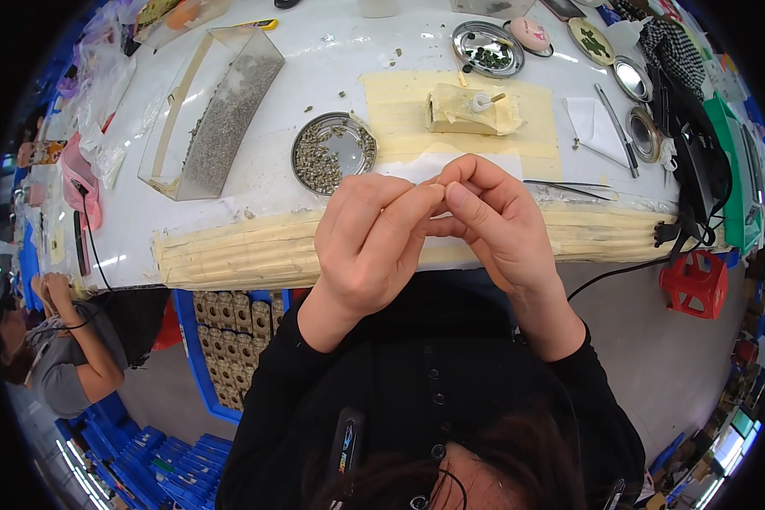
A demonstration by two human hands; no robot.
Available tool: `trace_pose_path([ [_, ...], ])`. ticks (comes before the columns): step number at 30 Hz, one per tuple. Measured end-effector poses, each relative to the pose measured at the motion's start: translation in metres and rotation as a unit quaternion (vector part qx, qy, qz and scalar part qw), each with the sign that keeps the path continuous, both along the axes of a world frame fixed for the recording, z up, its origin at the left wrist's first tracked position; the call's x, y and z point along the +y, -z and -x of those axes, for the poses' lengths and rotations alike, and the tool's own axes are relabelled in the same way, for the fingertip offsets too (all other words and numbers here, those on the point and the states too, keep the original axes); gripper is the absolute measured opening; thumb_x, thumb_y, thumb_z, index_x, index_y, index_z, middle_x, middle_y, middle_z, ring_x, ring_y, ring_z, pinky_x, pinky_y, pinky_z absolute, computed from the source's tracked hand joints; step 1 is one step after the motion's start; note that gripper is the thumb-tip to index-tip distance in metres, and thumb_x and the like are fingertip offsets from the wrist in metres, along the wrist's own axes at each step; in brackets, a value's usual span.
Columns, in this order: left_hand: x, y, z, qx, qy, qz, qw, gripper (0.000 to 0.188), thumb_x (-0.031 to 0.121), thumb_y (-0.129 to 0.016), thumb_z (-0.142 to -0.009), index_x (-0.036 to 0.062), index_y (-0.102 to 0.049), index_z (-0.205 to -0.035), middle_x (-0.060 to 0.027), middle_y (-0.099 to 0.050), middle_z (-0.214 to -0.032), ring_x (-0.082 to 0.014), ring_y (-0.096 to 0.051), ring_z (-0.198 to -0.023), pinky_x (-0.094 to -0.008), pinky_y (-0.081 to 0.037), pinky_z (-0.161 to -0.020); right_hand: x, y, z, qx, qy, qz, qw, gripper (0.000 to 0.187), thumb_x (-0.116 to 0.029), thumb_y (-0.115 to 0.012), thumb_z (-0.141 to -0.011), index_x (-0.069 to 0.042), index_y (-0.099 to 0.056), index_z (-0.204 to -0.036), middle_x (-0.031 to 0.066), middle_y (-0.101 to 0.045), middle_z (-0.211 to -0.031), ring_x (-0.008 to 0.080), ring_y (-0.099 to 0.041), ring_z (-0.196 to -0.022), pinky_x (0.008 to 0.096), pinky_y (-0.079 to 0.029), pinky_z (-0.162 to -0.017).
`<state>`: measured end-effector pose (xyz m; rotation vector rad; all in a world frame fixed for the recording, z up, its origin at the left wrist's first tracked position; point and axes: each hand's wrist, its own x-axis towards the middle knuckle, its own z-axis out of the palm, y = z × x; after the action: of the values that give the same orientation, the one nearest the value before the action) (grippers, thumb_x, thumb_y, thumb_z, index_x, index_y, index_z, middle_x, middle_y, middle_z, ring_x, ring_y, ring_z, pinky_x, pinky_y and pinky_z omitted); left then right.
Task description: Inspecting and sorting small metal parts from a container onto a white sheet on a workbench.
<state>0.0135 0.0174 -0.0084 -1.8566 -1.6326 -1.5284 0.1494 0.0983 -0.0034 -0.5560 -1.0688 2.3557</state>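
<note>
A: How do we hold our hands?

B: Both are raised over the near edge of the white worktable [229,212], wrists bent, knuckles up. Our left hand [370,246] pinches thumb against forefinger; our right hand [493,223] meets it at two o'clock, fingertips [461,170] curled down, closed narrowly on something too small for us to tell.

A: And around them?

B: At eleven o'clock from our left hand sits the round metal dish of small grey-green bits [333,153]. At twelve o'clock from our right hand lies the pale yellow lump with a white peg [472,110], on cream tape.
</note>
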Motion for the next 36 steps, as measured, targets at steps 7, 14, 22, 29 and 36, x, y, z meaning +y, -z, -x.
trace_pose_path([
  [7,-0.001,0.003,0.001,0.017,-0.003,-0.011,1.0,0.037,-0.008,-0.071,-0.057,0.0023,-0.067,-0.093,-0.004,-0.057,-0.078,-0.0213,-0.055,-0.066,-0.0316,-0.043,-0.055,0.001,0.003,-0.001,0.012,-0.018,-0.004,1.0,0.01,-0.011,-0.057,-0.095,-0.002,-0.057,-0.098,0.0033,-0.063,-0.095,0.0094,-0.062,-0.087,0.0276,-0.057,-0.081],
  [14,-0.004,0.002,-0.002,0.055,-0.047,-0.008,0.997,0.028,-0.002,-0.072,-0.064,0.0053,-0.067,-0.09,-0.0021,-0.057,-0.078,-0.0187,-0.054,-0.067,-0.0314,-0.038,-0.06,-0.005,0.002,-0.002,-0.022,0.045,-0.099,0.994,0.009,-0.008,-0.059,-0.094,0.0,-0.056,-0.097,0.0048,-0.064,-0.092,0.0096,-0.062,-0.086,0.0258,-0.056,-0.08],
  [22,0.0,-0.002,-0.015,0.015,-0.046,0.022,0.999,0.02,0.002,-0.074,-0.068,0.0081,-0.067,-0.086,0.0003,-0.059,-0.076,-0.0163,-0.055,-0.067,-0.0304,-0.035,-0.068,-0.007,0.007,-0.013,0.014,0.083,-0.086,0.993,0.01,-0.005,-0.06,-0.093,0.002,-0.058,-0.1,0.0064,-0.065,-0.092,0.0111,-0.064,-0.085,0.0265,-0.056,-0.079],
  [29,0.005,-0.012,-0.02,0.037,-0.034,0.051,0.997,0.019,0.002,-0.075,-0.068,0.0096,-0.068,-0.085,0.0019,-0.059,-0.075,-0.0145,-0.055,-0.067,-0.0319,-0.031,-0.073,0.002,0.002,-0.024,0.008,0.051,-0.103,0.993,0.015,-0.011,-0.056,-0.096,0.002,-0.059,-0.102,0.0071,-0.065,-0.093,0.0133,-0.065,-0.087,0.0278,-0.057,-0.079],
  [36,-0.005,-0.017,-0.015,-0.012,0.007,0.059,0.998,0.019,0.004,-0.075,-0.07,0.0099,-0.066,-0.085,0.0023,-0.058,-0.076,-0.0137,-0.055,-0.07,-0.0325,-0.03,-0.075,-0.005,-0.003,-0.025,0.022,0.01,-0.006,1.0,0.016,-0.012,-0.056,-0.096,0.002,-0.059,-0.102,0.0072,-0.065,-0.094,0.0135,-0.066,-0.087,0.0279,-0.057,-0.079],
])
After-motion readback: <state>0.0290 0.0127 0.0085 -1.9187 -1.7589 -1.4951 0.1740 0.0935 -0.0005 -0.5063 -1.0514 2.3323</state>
